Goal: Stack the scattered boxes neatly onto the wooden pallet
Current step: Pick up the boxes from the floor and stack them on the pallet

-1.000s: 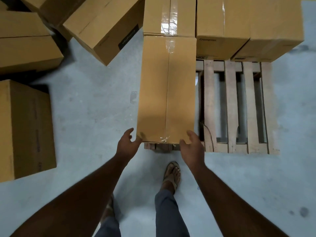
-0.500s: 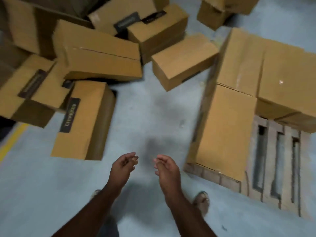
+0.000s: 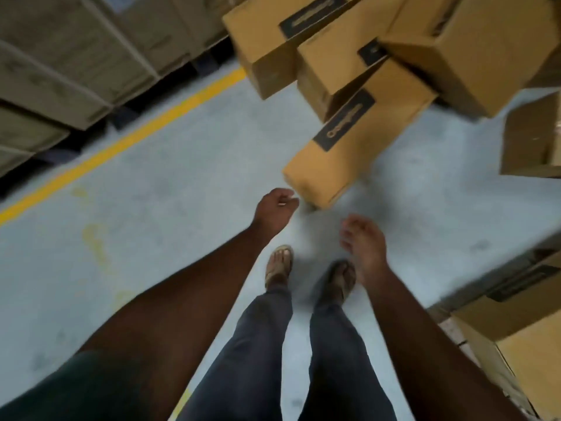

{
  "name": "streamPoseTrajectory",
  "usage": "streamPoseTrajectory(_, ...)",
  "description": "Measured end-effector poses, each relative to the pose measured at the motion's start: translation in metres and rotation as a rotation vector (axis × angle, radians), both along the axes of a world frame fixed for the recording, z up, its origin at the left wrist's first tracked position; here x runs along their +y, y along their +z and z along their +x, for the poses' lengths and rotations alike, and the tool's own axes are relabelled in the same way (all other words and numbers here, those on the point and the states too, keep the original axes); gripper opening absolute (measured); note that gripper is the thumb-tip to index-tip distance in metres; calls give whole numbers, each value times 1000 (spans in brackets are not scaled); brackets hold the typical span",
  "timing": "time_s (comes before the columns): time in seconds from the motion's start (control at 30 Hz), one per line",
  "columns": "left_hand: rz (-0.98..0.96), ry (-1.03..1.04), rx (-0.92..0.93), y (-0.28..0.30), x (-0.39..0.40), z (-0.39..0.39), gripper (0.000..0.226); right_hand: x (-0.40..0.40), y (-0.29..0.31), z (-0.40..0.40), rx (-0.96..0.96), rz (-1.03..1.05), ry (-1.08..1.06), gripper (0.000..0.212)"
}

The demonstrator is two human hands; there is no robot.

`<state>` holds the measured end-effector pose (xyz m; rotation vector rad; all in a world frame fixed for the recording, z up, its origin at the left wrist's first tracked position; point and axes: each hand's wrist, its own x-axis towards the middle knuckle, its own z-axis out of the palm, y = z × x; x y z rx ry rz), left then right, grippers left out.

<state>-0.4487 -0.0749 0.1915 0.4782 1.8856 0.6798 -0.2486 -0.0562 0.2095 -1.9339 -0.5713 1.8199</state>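
A long brown carton with a black label (image 3: 358,141) lies on the grey floor just ahead of me. Behind it several more cartons (image 3: 334,47) lie piled at odd angles. My left hand (image 3: 273,208) hangs empty beside the near corner of the long carton, fingers loosely curled, not touching it. My right hand (image 3: 364,241) is empty too, palm up with fingers apart, a little short of that carton. A stacked carton (image 3: 528,354) shows at the lower right edge; the pallet itself is hidden.
A yellow floor line (image 3: 127,141) runs diagonally at the left. Beyond it stand grey-green stacked cartons (image 3: 60,65) on dark bases. Another brown carton (image 3: 531,141) sits at the right edge. My sandalled feet (image 3: 279,265) stand on the concrete.
Both hands have let go of the box placed on the pallet. I have turned left, away from the pallet, and the scattered pile now lies straight ahead, with my hands nearer the long carton.
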Motion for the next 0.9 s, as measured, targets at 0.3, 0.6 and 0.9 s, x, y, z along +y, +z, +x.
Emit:
streamPoseTrajectory(0.3,-109,-159,20,-122,68,-8,62,82,-131,-33,-374,130,768,56)
streamPoseTrajectory(0.6,-141,-511,355,-216,124,0,81,94,-253,-42,-444,69,1194,77)
streamPoseTrajectory(0.9,-140,-316,269,-223,138,8,43,74,-227,31,-575,14,265,52)
